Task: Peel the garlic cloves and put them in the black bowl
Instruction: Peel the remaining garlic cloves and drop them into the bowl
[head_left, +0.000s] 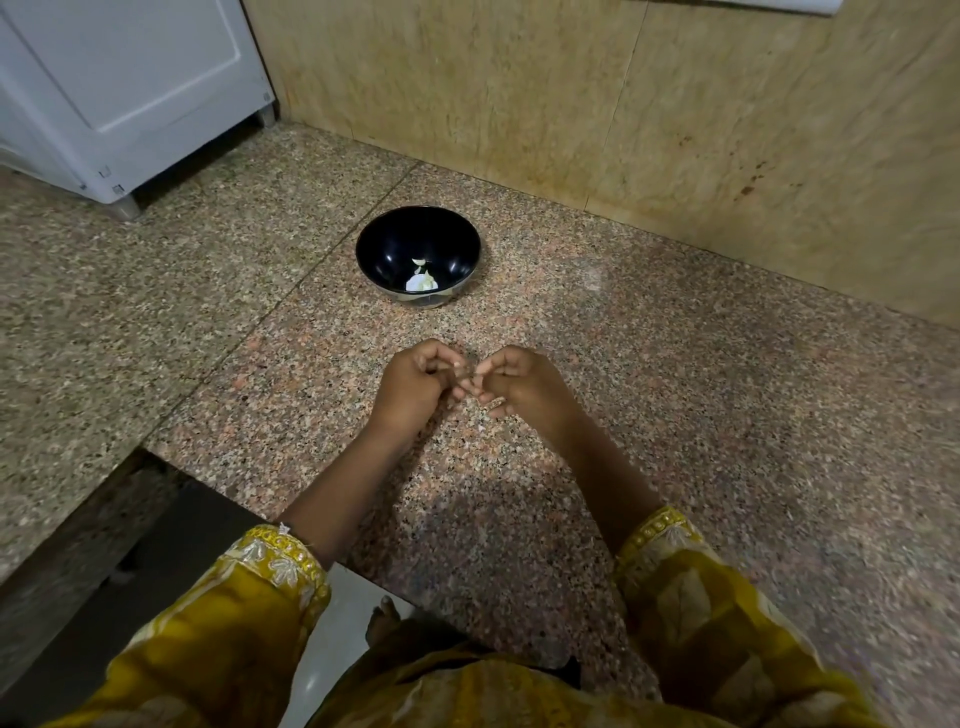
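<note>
A black bowl (418, 254) stands on the speckled granite counter (675, 389) near the back wall. Inside it lie two pale garlic pieces (422, 278). In front of the bowl, my left hand (413, 387) and my right hand (519, 384) meet just above the counter with fingers curled. Their fingertips pinch something small between them, most likely a garlic clove (467, 375); it is almost fully hidden by the fingers.
A white appliance (119, 93) stands on the counter at the back left. A beige stone wall (649, 104) runs behind the bowl. The counter's front edge steps back at the lower left, where the floor shows.
</note>
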